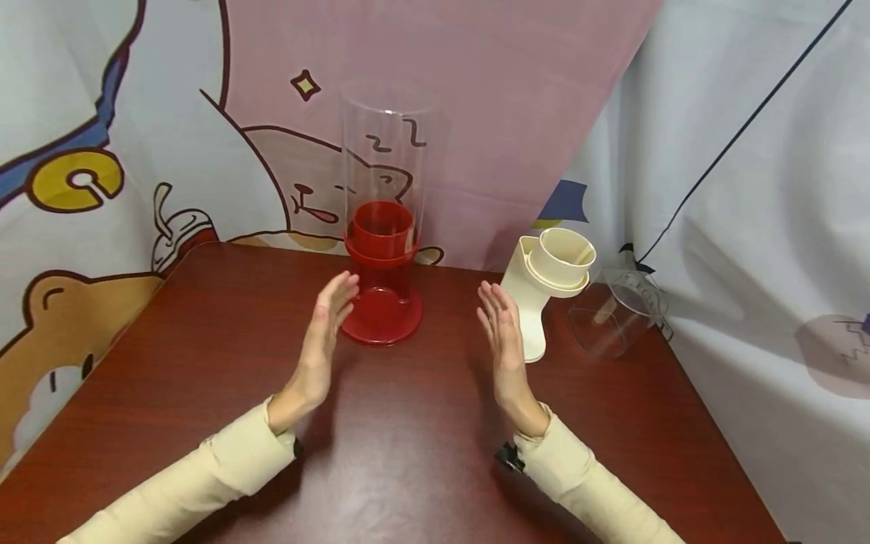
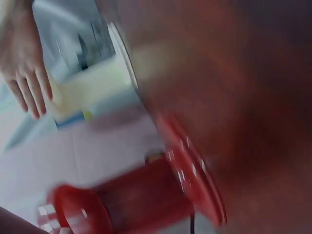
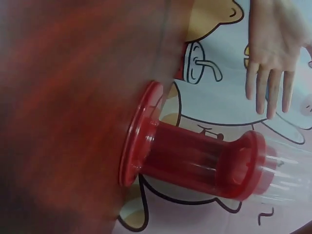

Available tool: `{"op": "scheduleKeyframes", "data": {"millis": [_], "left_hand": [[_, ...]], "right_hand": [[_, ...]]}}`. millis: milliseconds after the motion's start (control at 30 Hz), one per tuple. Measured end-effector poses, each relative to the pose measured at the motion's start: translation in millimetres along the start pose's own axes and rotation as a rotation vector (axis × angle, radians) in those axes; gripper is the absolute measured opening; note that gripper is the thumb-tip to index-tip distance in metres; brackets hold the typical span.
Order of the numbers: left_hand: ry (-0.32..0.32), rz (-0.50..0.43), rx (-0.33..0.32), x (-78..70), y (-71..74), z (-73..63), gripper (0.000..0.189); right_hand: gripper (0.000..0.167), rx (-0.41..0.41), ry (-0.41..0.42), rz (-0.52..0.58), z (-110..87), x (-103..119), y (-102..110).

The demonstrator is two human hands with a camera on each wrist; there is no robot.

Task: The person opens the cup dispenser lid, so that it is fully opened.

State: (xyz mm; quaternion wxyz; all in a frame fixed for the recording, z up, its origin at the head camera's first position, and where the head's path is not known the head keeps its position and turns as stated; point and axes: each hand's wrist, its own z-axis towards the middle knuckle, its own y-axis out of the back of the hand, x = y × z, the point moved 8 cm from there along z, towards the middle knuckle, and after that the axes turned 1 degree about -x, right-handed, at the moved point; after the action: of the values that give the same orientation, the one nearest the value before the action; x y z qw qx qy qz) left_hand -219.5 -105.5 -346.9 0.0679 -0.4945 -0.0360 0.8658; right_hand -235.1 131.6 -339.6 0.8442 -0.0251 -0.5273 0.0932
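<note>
Both hands are raised over the table with fingers straight, palms facing each other, holding nothing. My left hand (image 1: 316,351) is in front of a red stand (image 1: 382,313), its fingertips overlapping the stand's left edge in the head view. Upright on this stand is a tall clear cylinder (image 1: 387,143). My right hand (image 1: 508,351) is beside a cream boot-shaped piece (image 1: 537,291) with a round cup-like top, overlapping its left side. The left wrist view, blurred, shows my right hand (image 2: 24,58); the right wrist view shows my left hand (image 3: 273,53).
A clear plastic container (image 1: 615,313) stands behind the cream piece, near the table's right edge. Around the brown table (image 1: 408,453) hang a cartoon-printed cloth (image 1: 476,91) at the back and a white cloth (image 1: 748,264) on the right. A dark cord (image 1: 748,125) runs down the white cloth.
</note>
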Motion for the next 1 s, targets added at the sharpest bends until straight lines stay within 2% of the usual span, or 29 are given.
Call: {"op": "scheduleKeyframes", "data": {"millis": [100,200,300,400,500,567,800,867,1000], "left_hand": [[0.024,0.051,-0.091,3.3,22.3,31.8,0.069],[0.048,0.115,-0.133,12.8,37.6,65.5,0.065],[0.095,0.220,-0.126,28.0,43.2,88.8,0.062],[0.123,0.283,-0.099,39.2,37.5,98.7,0.062],[0.137,0.279,-0.088,44.1,25.4,97.0,0.064],[0.138,0.281,-0.105,45.8,19.9,92.8,0.066],[0.086,0.308,-0.247,37.3,7.0,72.2,0.077],[0.065,0.319,-0.257,32.1,2.0,62.8,0.081],[0.017,0.327,-0.245,25.2,-4.6,44.0,0.081]], "right_hand": [[0.084,-0.005,-0.031,-0.004,29.2,-10.2,-22.9],[0.083,0.003,-0.046,-0.094,60.0,-22.6,-47.6],[0.078,-0.006,-0.095,-0.236,79.7,-35.2,-68.3],[0.076,-0.024,-0.186,-0.317,83.2,-47.4,-85.4],[0.080,-0.057,-0.253,-0.333,78.8,-55.6,-98.0],[0.083,-0.063,-0.273,-0.318,75.2,-60.7,-105.5],[0.085,-0.026,-0.227,-0.266,80.8,-70.9,-114.4],[0.083,-0.041,-0.201,-0.197,86.3,-71.6,-114.8],[0.076,-0.075,-0.134,0.014,96.3,-73.0,-117.1]]}}
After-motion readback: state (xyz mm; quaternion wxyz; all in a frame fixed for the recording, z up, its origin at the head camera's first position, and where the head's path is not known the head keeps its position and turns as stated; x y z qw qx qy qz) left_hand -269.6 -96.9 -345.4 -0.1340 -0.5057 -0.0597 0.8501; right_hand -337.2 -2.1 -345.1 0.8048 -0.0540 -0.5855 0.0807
